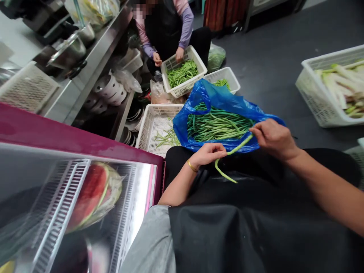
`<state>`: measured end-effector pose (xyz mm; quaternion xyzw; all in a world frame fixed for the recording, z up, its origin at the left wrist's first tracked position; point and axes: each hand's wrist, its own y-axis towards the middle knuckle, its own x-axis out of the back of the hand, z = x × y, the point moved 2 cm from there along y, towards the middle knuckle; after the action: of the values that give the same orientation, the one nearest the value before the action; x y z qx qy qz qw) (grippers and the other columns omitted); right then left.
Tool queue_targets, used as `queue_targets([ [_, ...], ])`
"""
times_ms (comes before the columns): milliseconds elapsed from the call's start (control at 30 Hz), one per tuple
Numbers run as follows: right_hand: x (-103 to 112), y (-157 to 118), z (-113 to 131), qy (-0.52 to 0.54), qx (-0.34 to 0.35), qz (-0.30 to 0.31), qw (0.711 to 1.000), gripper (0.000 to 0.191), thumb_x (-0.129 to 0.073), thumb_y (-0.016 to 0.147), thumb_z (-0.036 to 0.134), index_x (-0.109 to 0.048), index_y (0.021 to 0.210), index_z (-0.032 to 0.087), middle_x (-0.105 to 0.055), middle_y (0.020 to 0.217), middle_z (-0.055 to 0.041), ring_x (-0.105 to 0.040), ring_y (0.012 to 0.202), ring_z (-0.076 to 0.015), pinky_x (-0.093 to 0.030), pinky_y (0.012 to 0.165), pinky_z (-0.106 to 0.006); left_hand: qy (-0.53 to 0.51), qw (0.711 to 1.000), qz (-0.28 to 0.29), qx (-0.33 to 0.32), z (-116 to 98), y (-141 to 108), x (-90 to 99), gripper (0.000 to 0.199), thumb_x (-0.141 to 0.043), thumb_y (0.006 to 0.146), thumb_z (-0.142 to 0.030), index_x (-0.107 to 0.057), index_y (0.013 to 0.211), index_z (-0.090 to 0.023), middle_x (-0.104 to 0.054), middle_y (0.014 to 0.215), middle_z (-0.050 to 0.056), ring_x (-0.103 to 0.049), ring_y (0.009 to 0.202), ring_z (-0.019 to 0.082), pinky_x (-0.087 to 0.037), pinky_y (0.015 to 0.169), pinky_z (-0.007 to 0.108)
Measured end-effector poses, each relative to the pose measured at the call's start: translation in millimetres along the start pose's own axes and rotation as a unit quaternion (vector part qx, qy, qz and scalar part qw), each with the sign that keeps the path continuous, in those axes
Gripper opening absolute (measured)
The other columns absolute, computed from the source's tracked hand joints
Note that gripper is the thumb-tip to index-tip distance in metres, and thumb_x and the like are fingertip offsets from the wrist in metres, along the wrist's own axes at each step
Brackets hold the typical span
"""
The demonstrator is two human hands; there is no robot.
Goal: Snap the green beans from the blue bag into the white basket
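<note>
A long green bean (239,146) is stretched between my two hands above my lap. My left hand (209,154), with a gold bracelet at the wrist, is closed on its middle, and the bean's loose end curls down below the fingers. My right hand (274,138) pinches the other end near the bag's right edge. Just beyond them, an opened blue plastic bag (227,94) holds a heap of long beans (218,123). Left of the bag, a white basket (150,121) has a few long thin bean pieces (167,138) in it.
Across from me a person (165,30) handles cut green beans in a white basket (201,68). A lit fridge (113,155) with cut watermelon (91,193) is close on my left. Another basket (318,96) of pale-stemmed vegetables stands right. A metal counter (93,57) runs along the left.
</note>
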<state>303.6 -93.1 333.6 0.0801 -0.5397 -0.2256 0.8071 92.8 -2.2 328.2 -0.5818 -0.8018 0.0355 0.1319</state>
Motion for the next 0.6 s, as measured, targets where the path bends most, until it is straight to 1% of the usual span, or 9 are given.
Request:
queue_targets([
  [67,5.4,15.3,-6.0,-0.066,-0.059,-0.057,0.995,0.041,-0.033,0.094,0.042,-0.058,0.077,0.014,-0.064,0.082,-0.0198,-0.058,0.079,-0.0241,-0.043,0.069,-0.034,-0.141,0.989,0.001,0.049,4.9,7.1,-13.3,0.043,-0.067,0.071,-0.056,-0.057,0.075,-0.014,-0.05,0.061,-0.003,-0.039,0.048,0.006,-0.031,0.048,0.022],
  [133,14.1,22.0,-14.0,-0.043,-0.114,-0.063,0.991,0.037,-0.038,0.093,0.04,-0.059,0.08,0.013,-0.065,0.086,-0.02,-0.058,0.079,-0.0237,-0.044,0.07,-0.034,-0.217,0.973,-0.053,0.057,6.8,12.4,-16.9,0.043,-0.072,0.066,-0.053,-0.057,0.073,-0.013,-0.051,0.06,-0.004,-0.039,0.045,0.004,-0.031,0.046,0.021],
  [167,17.3,20.7,-16.9,0.009,-0.114,-0.024,0.993,0.036,-0.042,0.091,0.042,-0.061,0.08,0.013,-0.066,0.084,-0.0172,-0.059,0.077,-0.0223,-0.044,0.07,-0.034,-0.235,0.966,-0.099,0.046,6.9,14.2,-14.4,0.042,-0.074,0.066,-0.051,-0.057,0.073,-0.013,-0.052,0.059,-0.003,-0.04,0.045,0.004,-0.032,0.046,0.02],
  [233,18.8,8.5,-18.1,0.157,-0.074,0.124,0.977,0.035,-0.054,0.085,0.049,-0.065,0.083,0.016,-0.067,0.078,-0.0095,-0.059,0.07,-0.019,-0.046,0.068,-0.032,-0.247,0.949,-0.195,0.012,6.7,16.0,-5.0,0.038,-0.076,0.066,-0.046,-0.058,0.072,-0.013,-0.053,0.057,-0.004,-0.045,0.045,0.005,-0.035,0.047,0.02],
  [300,13.5,-10.9,-14.3,0.288,-0.049,0.268,0.918,0.037,-0.064,0.077,0.053,-0.069,0.093,0.02,-0.069,0.08,-0.0054,-0.062,0.07,-0.0183,-0.049,0.067,-0.031,-0.249,0.935,-0.253,-0.021,6.9,17.5,2.0,0.034,-0.077,0.066,-0.042,-0.059,0.072,-0.014,-0.054,0.055,-0.004,-0.049,0.046,0.007,-0.04,0.049,0.021],
  [367,2.1,-27.9,-7.4,0.382,-0.096,0.318,0.863,0.044,-0.068,0.074,0.05,-0.067,0.108,0.022,-0.071,0.087,-0.0057,-0.066,0.076,-0.0204,-0.052,0.067,-0.032,-0.269,0.924,-0.268,-0.039,8.3,20.2,0.6,0.033,-0.077,0.066,-0.04,-0.059,0.074,-0.014,-0.055,0.057,-0.004,-0.053,0.048,0.008,-0.045,0.052,0.022],
  [433,-12.5,-39.0,4.3,0.474,-0.155,0.321,0.805,0.053,-0.07,0.073,0.047,-0.062,0.119,0.022,-0.07,0.092,-0.0069,-0.067,0.077,-0.0213,-0.054,0.066,-0.034,-0.314,0.906,-0.279,-0.042,10.9,22.7,-7.2,0.034,-0.078,0.064,-0.039,-0.059,0.077,-0.015,-0.057,0.062,-0.004,-0.057,0.052,0.009,-0.05,0.058,0.025],
  [500,-22.9,-44.0,16.8,0.559,-0.189,0.287,0.755,0.06,-0.073,0.07,0.044,-0.06,0.123,0.021,-0.069,0.09,-0.0066,-0.067,0.072,-0.0195,-0.055,0.064,-0.033,-0.351,0.889,-0.291,-0.032,13.8,23.0,-15.2,0.035,-0.08,0.063,-0.038,-0.058,0.078,-0.015,-0.058,0.066,-0.004,-0.06,0.056,0.01,-0.052,0.061,0.027],
  [600,-20.4,-42.4,22.3,0.613,-0.228,0.18,0.734,0.052,-0.075,0.07,0.043,-0.064,0.116,0.021,-0.067,0.08,-0.0031,-0.062,0.062,-0.0134,-0.053,0.061,-0.028,-0.342,0.892,-0.297,-0.017,15.7,19.6,-16.2,0.035,-0.079,0.064,-0.038,-0.058,0.078,-0.015,-0.059,0.066,-0.003,-0.06,0.055,0.01,-0.053,0.061,0.027],
])
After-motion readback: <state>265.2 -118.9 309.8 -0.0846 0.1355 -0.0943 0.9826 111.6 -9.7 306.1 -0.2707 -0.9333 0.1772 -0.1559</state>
